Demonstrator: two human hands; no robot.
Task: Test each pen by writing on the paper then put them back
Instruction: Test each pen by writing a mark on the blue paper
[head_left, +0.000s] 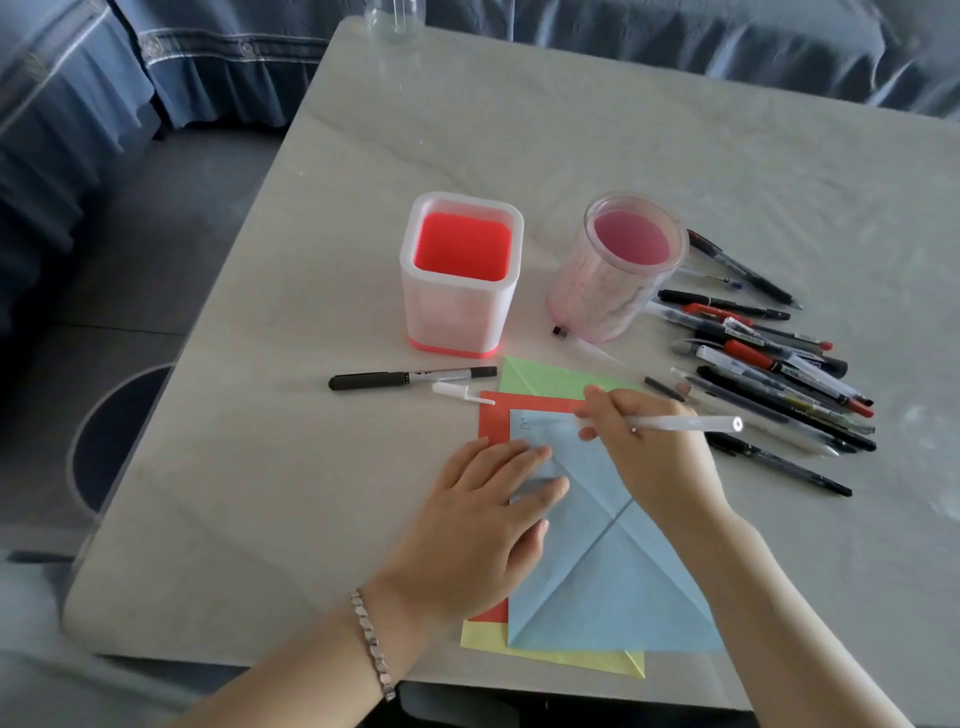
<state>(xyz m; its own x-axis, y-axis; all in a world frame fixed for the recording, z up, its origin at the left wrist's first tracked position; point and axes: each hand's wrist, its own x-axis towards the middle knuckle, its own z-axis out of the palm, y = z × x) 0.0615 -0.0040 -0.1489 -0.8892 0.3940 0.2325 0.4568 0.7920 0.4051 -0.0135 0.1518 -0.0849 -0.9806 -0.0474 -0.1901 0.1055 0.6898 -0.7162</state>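
We see a pale marbled stone-look desk (571, 156) with a smooth, soft sheen. On it are a square frosted plastic pen holder (460, 306), a round clear glossy plastic pen holder (608, 296), a matt, creased blue paper sheet (613, 582) and a white frosted plastic pen (691, 423). There is also a shiny metal link bracelet (370, 639), and blue quilted cloth (675, 41) behind.

Pale marble table (675, 171) — two pen holders (460, 275), loose pens (769, 374), black marker (410, 378), stacked coloured papers (613, 571)

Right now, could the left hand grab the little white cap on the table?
Probably yes. The left hand rests flat on the blue paper, and the white cap lies just past its fingertips with only flat paper between. It would have to leave the paper, though.
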